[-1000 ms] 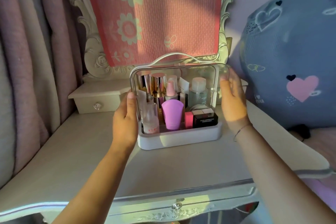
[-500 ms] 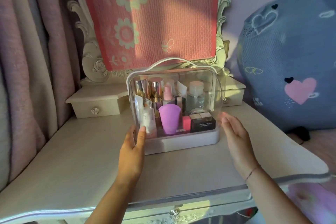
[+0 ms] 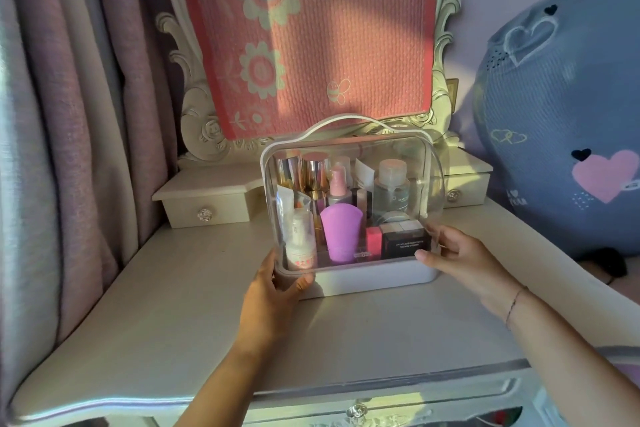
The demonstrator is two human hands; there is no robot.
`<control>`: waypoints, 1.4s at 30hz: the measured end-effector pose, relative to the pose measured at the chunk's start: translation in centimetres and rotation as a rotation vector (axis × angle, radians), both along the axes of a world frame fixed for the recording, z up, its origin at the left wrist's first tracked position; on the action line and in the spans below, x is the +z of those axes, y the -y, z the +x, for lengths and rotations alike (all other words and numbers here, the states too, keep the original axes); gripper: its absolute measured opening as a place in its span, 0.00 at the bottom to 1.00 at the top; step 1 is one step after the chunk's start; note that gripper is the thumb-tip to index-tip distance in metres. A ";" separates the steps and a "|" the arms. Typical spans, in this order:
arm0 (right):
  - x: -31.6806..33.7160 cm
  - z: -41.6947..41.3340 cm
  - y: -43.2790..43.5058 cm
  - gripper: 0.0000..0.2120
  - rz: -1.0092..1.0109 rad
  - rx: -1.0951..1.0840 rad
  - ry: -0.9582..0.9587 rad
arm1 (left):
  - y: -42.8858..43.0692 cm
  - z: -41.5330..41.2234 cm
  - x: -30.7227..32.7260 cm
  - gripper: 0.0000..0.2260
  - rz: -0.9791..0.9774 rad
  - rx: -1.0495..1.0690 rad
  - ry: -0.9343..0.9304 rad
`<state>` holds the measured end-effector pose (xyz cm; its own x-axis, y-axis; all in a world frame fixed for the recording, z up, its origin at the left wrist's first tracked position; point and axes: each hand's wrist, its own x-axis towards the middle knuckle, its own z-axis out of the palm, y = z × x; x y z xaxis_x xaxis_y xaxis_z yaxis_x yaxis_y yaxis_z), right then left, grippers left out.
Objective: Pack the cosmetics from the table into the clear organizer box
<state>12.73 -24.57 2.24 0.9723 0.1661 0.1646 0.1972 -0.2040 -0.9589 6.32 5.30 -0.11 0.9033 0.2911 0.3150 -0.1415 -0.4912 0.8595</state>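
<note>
The clear organizer box (image 3: 367,279) with a white base and a white handle stands mid-table, its transparent front cover down. Inside are several cosmetics: a purple tube (image 3: 341,234), a white pump bottle (image 3: 300,241), a black carton (image 3: 405,243), a pink item (image 3: 374,240), a clear bottle (image 3: 391,189) and gold-capped bottles (image 3: 313,172). My left hand (image 3: 273,291) grips the box's lower left corner, thumb on the front. My right hand (image 3: 457,256) holds the lower right corner, fingers against the cover and base.
The white dressing table (image 3: 173,322) has small drawer units at the back left (image 3: 204,201) and back right (image 3: 467,180). A mirror covered by a pink floral cloth (image 3: 311,38) stands behind. Curtains hang left; a large blue heart-print cushion (image 3: 561,121) lies right.
The clear cover swung down from half-raised to fully closed over the front. Both hands slid from the cover's upper sides down to the box's bottom corners.
</note>
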 end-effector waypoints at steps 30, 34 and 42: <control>-1.1 2.4 -21.4 0.33 -0.102 0.230 0.102 | -21.8 -2.0 1.6 0.21 -0.121 0.026 -0.031; 2.1 3.3 -21.0 0.31 -0.086 0.168 0.133 | -21.2 -0.4 4.7 0.22 -0.111 0.036 -0.016; -0.9 -4.4 -19.1 0.29 -0.012 0.048 -0.030 | -13.2 -6.7 -1.0 0.27 0.002 0.513 0.101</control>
